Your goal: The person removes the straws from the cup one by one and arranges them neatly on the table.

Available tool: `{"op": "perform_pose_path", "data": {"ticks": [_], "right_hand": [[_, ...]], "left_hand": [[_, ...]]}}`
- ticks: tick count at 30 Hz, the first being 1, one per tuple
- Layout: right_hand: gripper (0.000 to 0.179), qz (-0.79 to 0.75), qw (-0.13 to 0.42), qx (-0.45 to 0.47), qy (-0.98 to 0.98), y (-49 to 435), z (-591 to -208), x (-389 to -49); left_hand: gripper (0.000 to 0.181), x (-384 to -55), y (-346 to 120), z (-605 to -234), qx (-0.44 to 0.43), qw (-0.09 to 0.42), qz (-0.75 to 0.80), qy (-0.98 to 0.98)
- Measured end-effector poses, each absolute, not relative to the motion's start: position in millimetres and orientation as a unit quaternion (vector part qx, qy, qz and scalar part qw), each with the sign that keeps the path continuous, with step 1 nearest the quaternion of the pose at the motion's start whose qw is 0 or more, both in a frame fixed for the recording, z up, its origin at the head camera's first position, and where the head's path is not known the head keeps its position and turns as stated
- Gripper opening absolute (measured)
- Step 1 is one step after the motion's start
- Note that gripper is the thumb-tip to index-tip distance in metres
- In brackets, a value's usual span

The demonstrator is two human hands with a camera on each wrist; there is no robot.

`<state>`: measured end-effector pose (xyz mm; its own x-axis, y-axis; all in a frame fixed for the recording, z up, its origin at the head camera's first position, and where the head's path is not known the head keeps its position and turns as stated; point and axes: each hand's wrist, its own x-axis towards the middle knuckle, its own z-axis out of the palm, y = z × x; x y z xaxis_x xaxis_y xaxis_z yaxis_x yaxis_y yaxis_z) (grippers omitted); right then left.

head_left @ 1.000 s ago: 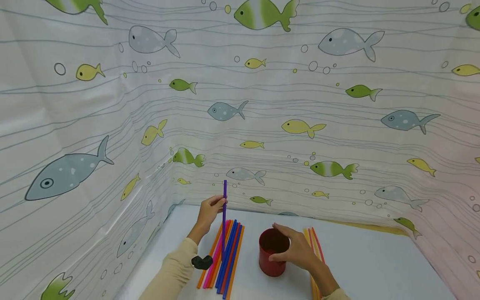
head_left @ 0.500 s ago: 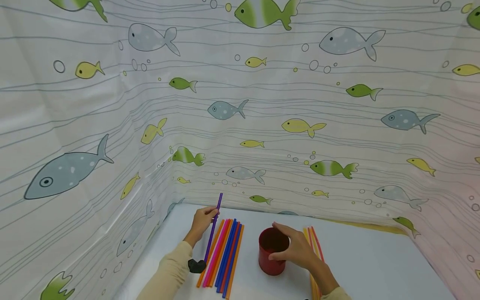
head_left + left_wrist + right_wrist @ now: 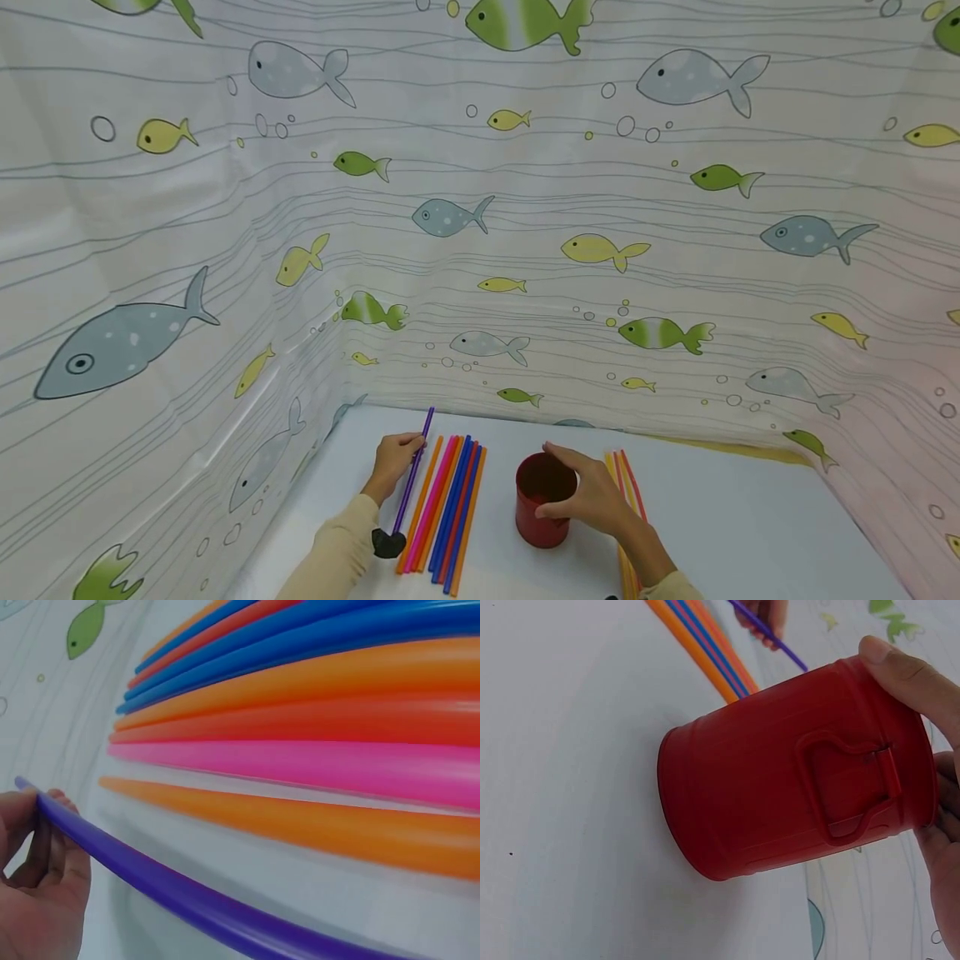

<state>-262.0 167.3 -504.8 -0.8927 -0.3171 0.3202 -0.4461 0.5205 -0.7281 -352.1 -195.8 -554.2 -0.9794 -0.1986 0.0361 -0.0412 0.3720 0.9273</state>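
Observation:
My left hand [image 3: 396, 463] pinches a purple stick [image 3: 412, 483], like a long drinking straw, near its far end. The stick lies just left of a row of orange, pink, red and blue sticks [image 3: 450, 508]. In the left wrist view the purple stick [image 3: 161, 889] runs beside the nearest orange stick [image 3: 285, 821], with a gap between them. My right hand [image 3: 588, 493] grips the rim of a red metal can [image 3: 542, 525] standing on the table. The right wrist view shows the can's side handle [image 3: 847, 787] and my thumb at the rim.
Yellow and red-pink sticks [image 3: 628, 492] lie to the right of the can, partly behind my right forearm. The white table [image 3: 735, 517] is bordered by fish-printed sheeting [image 3: 540, 250] at the back and sides. A black wrist strap piece [image 3: 388, 543] sits on my left sleeve.
My left hand has lowered and moved left, carrying the purple stick from above the row to its left side. My right hand stays on the can.

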Motion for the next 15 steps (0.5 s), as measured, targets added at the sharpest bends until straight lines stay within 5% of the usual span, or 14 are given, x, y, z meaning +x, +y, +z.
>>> {"op": "perform_pose_path", "data": {"ticks": [15], "right_hand": [[0.093,0.448,0.072,0.223,-0.863,167.4,-504.3,-261.5]], "left_hand": [[0.023,-350.7,-187.2,-567.9,0.072,0.083,-0.519,-0.847]]}}
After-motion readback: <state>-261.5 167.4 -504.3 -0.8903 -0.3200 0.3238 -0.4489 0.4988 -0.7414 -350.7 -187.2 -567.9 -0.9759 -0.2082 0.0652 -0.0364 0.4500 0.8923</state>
